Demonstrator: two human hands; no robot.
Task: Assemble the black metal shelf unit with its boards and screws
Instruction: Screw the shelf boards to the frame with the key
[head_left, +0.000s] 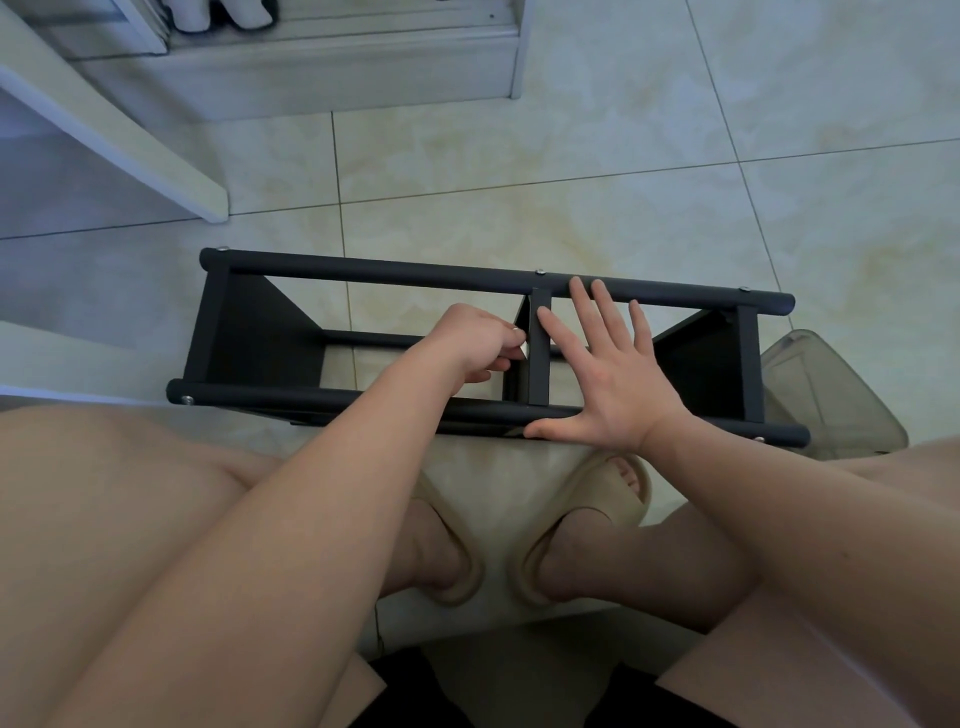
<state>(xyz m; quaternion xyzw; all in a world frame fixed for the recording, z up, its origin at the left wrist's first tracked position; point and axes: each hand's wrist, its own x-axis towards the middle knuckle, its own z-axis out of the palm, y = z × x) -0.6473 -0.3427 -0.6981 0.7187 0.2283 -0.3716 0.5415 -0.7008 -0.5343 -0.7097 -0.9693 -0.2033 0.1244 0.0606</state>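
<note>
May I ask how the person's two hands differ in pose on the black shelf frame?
The left hand is curled, pinching a small pale object beside the middle crossbar; the right hand lies flat, fingers spread. The left reaches between the black metal shelf frame's tubes; the right spans them. Both work at its middle.

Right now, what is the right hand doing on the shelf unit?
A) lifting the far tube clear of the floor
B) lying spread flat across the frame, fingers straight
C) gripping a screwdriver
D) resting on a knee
B: the right hand lies open across the black frame, fingertips on the far tube and thumb at the near tube; the left hand pinches a small pale piece by the middle crossbar.
</note>
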